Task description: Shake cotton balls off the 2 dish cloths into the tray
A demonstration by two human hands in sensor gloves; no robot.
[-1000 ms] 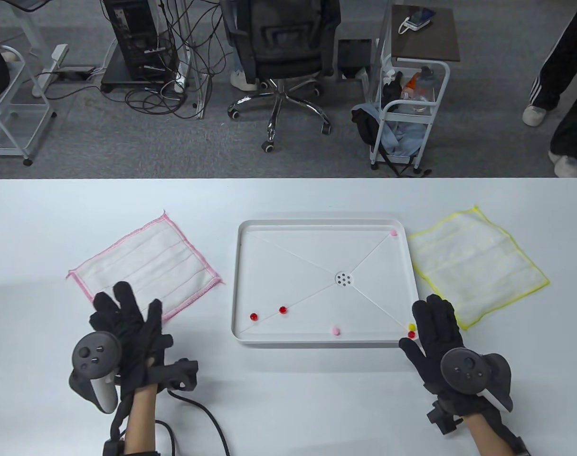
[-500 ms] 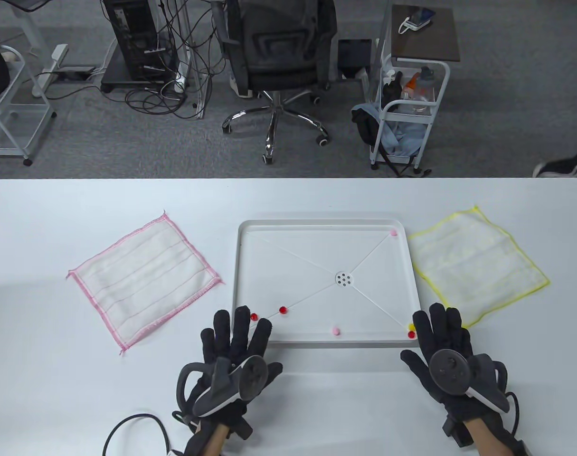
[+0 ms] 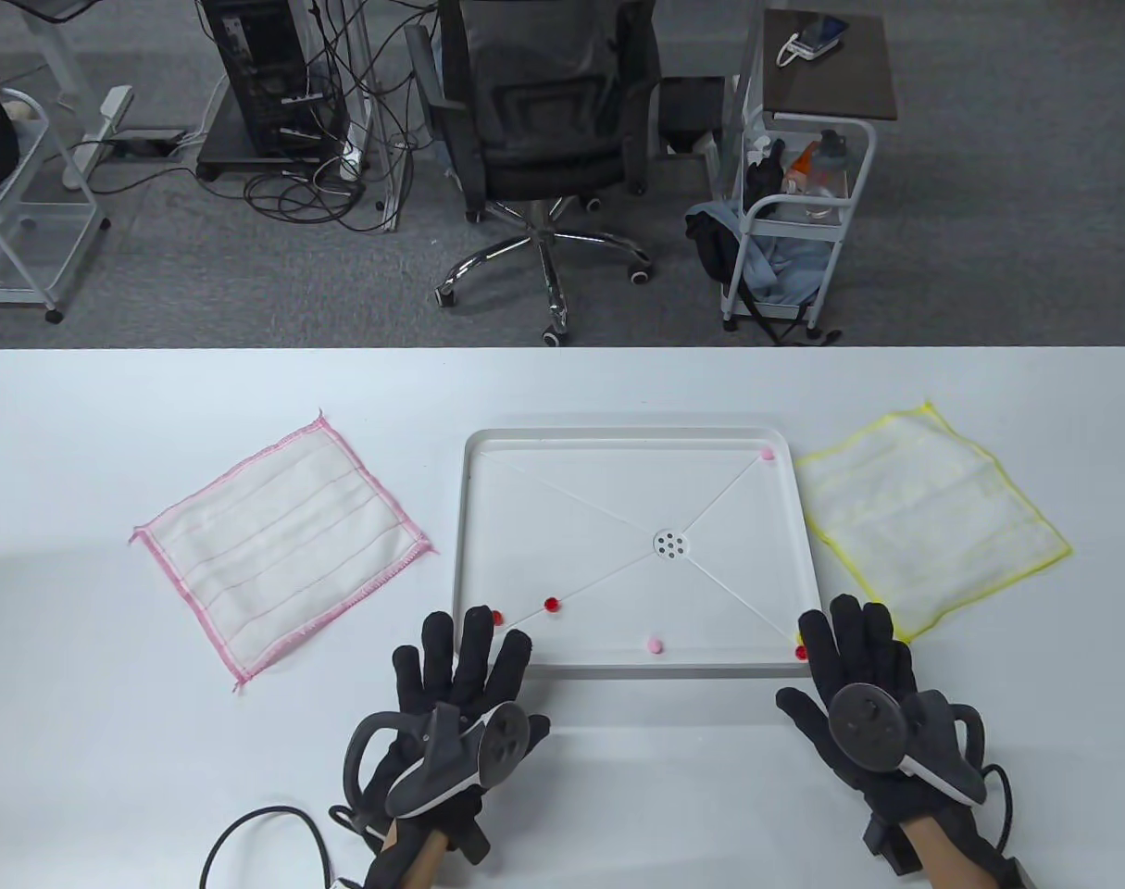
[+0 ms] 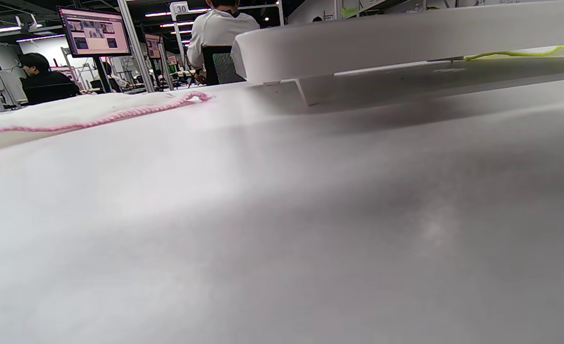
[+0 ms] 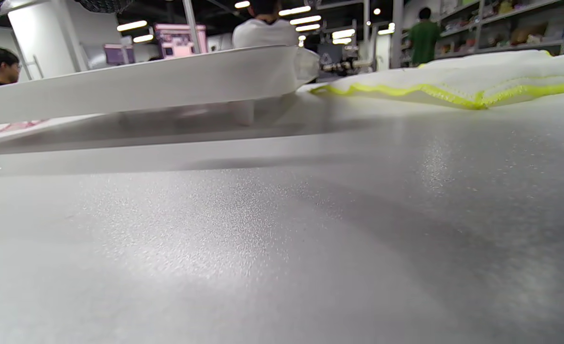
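A white tray (image 3: 474, 444) sits mid-table and holds several small cotton balls: red ones (image 3: 551, 604), a pink one (image 3: 654, 644) near the front wall and another pink one (image 3: 767, 454) in the far right corner. A pink-edged cloth (image 3: 280, 537) lies flat to its left, a yellow-edged cloth (image 3: 932, 514) flat to its right; no balls show on either. My left hand (image 3: 465, 662) lies flat with straight fingers over the tray's front left corner. My right hand (image 3: 849, 648) lies flat at the front right corner, hiding part of the balls there. The wrist views show the tray wall (image 4: 406, 43) (image 5: 143, 91) and the cloth edges (image 4: 95, 119) (image 5: 454, 91), no fingers.
The table's far edge runs across the middle of the table view, with an office chair (image 3: 543, 120) and a white cart (image 3: 793, 213) on the floor beyond. A black cable (image 3: 266, 824) trails from my left wrist over the near table edge.
My left hand swung from beside the pink-edged cloth rightwards to the tray's front left corner. My right hand shifted slightly. The chair behind has rolled and the person at the right has left.
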